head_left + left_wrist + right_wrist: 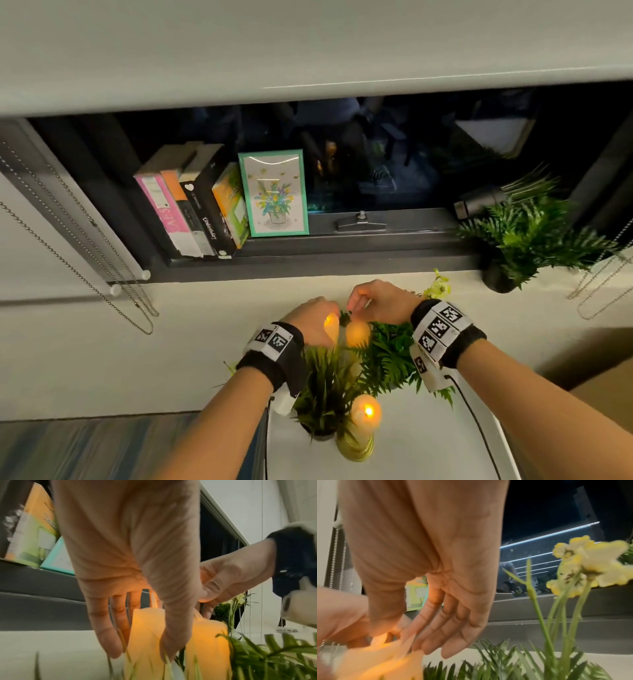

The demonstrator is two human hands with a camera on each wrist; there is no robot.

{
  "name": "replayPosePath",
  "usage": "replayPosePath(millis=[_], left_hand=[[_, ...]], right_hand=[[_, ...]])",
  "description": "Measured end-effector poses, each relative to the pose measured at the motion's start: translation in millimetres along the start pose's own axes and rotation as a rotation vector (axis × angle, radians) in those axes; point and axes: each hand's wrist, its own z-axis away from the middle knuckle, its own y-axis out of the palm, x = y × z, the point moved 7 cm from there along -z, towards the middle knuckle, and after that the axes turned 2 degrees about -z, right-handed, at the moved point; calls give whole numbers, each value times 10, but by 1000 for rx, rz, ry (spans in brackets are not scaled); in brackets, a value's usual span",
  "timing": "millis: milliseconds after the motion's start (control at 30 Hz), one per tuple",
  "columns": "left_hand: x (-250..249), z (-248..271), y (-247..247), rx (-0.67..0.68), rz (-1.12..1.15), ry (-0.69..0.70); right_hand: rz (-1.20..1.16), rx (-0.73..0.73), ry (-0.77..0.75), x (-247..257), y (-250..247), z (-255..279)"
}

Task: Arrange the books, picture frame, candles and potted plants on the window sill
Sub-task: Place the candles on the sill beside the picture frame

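Several books point(191, 205) and a teal picture frame point(274, 193) stand at the left of the dark window sill point(359, 255). A potted fern point(524, 240) stands at its right end. Below, my left hand point(315, 322) reaches down over a glowing candle point(145, 635), thumb and fingers on either side gripping it. My right hand point(373, 301) hovers over a second candle point(358, 334), its straight fingers point(447, 628) by the flame tip. A third candle point(364, 413) stands nearer me on a gold holder point(354, 448), among a grass plant point(325, 394), a fern point(390, 353) and a yellow-flowered plant point(438, 287).
The plants and candles crowd a white table point(428, 445) just below the sill. A window latch point(361, 222) sits mid-sill, right of the frame. Blind chains hang at the left point(85, 267) and right point(603, 284). The sill between frame and fern holds only the latch.
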Motion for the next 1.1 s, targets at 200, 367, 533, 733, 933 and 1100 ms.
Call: replayPosePath(millis=[200, 367, 533, 733, 933, 1100], left_hand=[[203, 108, -143, -104, 81, -57], [251, 256, -669, -261, 160, -48], [155, 491, -1377, -527, 205, -50], [-130, 648, -1874, -851, 205, 36], [-30, 618, -1922, -941, 384, 78], [495, 392, -1672, -744, 257, -100]], right_hand=[[127, 28, 5, -48, 161, 56], [135, 1, 5, 44, 95, 28], [16, -64, -80, 414, -117, -75], [-180, -176, -280, 948, -328, -222], [-178, -444, -297, 1028, -701, -303], [-237, -813, -187, 862, -1272, -256]])
